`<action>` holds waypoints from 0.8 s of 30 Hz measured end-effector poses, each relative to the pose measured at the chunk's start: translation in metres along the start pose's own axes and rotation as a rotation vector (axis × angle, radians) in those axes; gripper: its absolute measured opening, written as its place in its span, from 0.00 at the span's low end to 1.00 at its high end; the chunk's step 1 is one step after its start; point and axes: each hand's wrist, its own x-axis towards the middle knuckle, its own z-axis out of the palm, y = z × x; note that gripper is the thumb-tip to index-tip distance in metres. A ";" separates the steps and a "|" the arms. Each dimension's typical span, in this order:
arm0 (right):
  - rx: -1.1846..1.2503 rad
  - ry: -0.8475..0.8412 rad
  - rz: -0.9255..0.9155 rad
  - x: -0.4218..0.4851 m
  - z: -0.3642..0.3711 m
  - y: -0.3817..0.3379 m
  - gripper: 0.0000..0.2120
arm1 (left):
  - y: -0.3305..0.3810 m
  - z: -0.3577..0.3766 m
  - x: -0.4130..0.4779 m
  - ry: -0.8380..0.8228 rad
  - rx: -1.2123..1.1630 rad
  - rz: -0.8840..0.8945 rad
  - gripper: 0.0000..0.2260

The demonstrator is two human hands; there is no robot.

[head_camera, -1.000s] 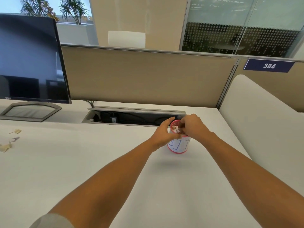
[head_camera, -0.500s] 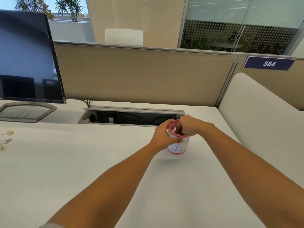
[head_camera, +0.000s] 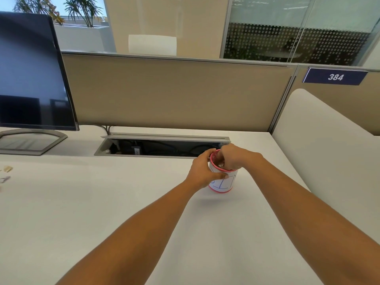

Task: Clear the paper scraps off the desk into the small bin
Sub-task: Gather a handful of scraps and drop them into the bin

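Note:
A small white bin (head_camera: 223, 183) with a pink rim and blue lettering stands on the white desk (head_camera: 82, 202), right of centre, near the cable trough. My left hand (head_camera: 200, 171) grips its left side, thumb across the front. From above, my right hand (head_camera: 234, 158) reaches down with its fingers curled inside the rim; the fingertips are hidden. Pale paper scraps (head_camera: 220, 165) show inside the bin. A few loose scraps (head_camera: 7, 168) lie at the desk's far left edge.
A dark monitor (head_camera: 30, 75) on a grey stand occupies the back left. An open cable trough (head_camera: 160, 146) runs just behind the bin. A beige partition (head_camera: 174, 91) closes the back, and a white rounded side panel (head_camera: 329, 151) borders the right.
My right hand has dropped from just above the rim to fingers inside the bin. The left hand keeps its grip on the bin. The view has shifted slightly right.

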 end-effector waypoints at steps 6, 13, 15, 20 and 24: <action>0.035 0.009 0.066 0.008 0.009 -0.002 0.17 | -0.003 0.001 0.002 0.010 0.000 -0.006 0.36; 0.037 0.041 0.036 0.002 0.005 -0.005 0.15 | -0.001 0.000 0.000 -0.035 0.017 0.007 0.37; 0.042 0.054 0.012 -0.004 0.000 -0.007 0.15 | -0.002 -0.002 -0.002 -0.066 0.009 0.022 0.41; 0.104 0.104 -0.001 -0.021 -0.015 -0.013 0.15 | -0.008 -0.007 -0.009 -0.083 -0.010 0.006 0.45; 0.180 0.191 0.060 -0.032 -0.020 -0.014 0.14 | -0.016 -0.012 -0.018 -0.045 0.040 -0.026 0.42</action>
